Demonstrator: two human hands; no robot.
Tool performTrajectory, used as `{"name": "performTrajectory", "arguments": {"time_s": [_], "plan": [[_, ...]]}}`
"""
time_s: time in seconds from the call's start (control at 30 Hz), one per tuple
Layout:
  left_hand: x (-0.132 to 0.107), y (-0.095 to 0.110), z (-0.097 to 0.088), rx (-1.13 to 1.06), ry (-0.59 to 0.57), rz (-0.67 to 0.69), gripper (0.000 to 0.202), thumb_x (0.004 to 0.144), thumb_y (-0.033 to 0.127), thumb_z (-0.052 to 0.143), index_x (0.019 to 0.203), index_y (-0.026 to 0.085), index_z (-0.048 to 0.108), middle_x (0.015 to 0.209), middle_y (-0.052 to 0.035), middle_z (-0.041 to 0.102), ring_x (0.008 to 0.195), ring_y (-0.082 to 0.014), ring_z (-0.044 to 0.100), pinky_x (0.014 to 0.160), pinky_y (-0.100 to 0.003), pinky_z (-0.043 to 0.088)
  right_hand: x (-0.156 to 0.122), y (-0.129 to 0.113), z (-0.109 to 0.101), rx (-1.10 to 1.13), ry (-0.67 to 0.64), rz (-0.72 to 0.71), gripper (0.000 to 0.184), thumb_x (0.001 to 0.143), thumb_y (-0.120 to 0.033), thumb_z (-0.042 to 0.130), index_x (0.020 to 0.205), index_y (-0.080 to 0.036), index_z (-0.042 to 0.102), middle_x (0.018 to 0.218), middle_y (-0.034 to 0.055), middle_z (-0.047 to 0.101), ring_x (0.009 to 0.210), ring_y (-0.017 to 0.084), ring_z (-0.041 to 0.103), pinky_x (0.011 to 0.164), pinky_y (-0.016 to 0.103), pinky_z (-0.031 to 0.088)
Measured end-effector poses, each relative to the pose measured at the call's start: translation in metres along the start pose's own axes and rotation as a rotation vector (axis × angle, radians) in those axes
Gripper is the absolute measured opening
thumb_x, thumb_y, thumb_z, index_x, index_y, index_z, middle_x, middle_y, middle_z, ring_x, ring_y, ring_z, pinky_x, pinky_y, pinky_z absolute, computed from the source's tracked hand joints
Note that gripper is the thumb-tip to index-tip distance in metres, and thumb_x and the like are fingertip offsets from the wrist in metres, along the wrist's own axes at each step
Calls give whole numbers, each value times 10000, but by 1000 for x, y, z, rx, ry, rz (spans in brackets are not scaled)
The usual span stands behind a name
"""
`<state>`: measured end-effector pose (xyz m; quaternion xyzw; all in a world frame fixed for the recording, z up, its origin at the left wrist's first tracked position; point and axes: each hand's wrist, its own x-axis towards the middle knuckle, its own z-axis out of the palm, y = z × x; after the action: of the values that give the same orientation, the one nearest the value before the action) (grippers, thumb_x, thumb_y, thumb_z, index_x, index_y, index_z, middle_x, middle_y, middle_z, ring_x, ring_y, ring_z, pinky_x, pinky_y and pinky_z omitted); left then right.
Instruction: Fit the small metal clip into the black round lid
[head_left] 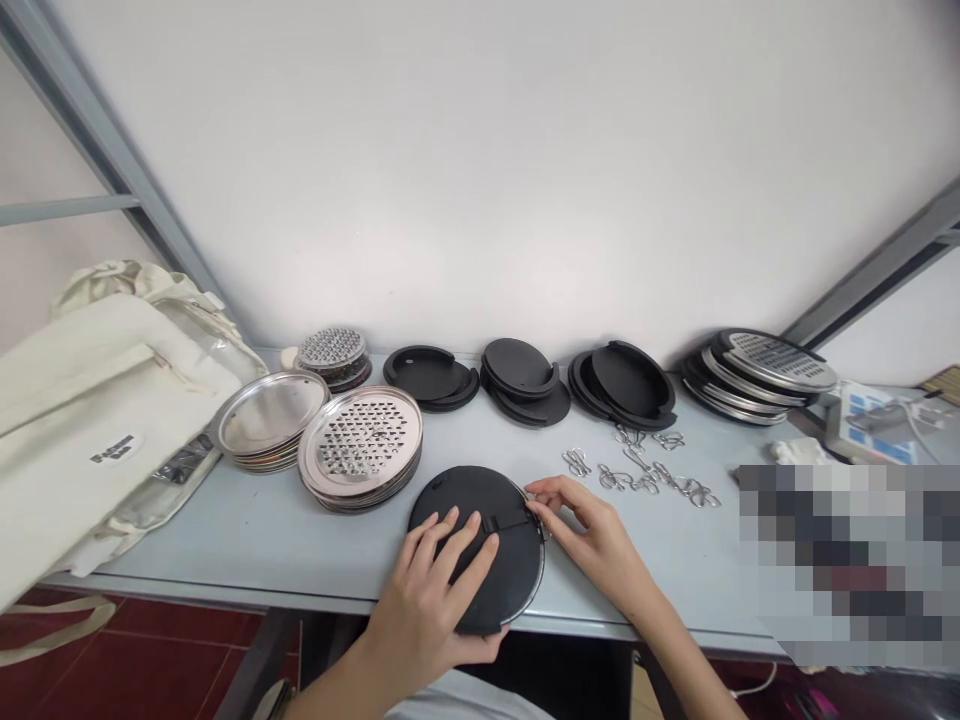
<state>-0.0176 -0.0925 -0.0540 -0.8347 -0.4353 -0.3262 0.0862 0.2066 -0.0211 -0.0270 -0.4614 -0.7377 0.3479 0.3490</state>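
A black round grater holder lies face down at the table's front edge, a thin silver metal rim showing along its right side. My left hand grips it, fingers spread over the top and thumb at the near edge. With its thumb and index finger, my right hand pinches at the holder's right edge, where a bent wire clip partly shows. The fingertips hide most of that clip. Beyond my right hand several loose wire clips lie scattered on the table.
Metal grater discs and plain-looking metal discs are stacked at left. Black holders line the wall, with a stack of graters in holders at right. Cream cloth bags cover the table's left end. The grey table ends close to me.
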Motion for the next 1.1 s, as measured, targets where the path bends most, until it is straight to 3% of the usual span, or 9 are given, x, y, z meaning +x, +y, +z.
{"name": "performTrajectory", "arguments": {"time_s": [0.23,0.43,0.6,1.1], "plan": [[0,0,0,3,-4,3,596,778,415,639,1323,190,550,1340,-82,554,1234,-306,485,1055,-465,355,1,-4,-1,-5,-37,-32,169,956,-327,509,1033,-233,628,836,15,589,786,163,577,759,279,453],[-1,0,0,9,-5,3,601,778,428,641,1324,194,549,1341,-80,553,1235,-306,485,1058,-464,354,0,-4,-1,50,-91,59,193,963,-367,486,1045,-225,587,735,-9,571,694,154,545,661,266,438],[0,-1,1,16,-3,0,599,776,435,640,1321,203,550,1338,-80,555,1233,-304,490,1051,-461,369,1,-4,0,55,-97,51,189,966,-360,478,1030,-216,581,731,-14,567,678,143,530,645,257,423],[-1,-1,0,7,-9,7,604,779,439,636,1325,197,546,1335,-83,558,1239,-306,485,1054,-463,362,1,2,0,189,-126,137,213,944,-411,513,968,-206,567,748,-4,589,719,156,557,689,269,440]]}}
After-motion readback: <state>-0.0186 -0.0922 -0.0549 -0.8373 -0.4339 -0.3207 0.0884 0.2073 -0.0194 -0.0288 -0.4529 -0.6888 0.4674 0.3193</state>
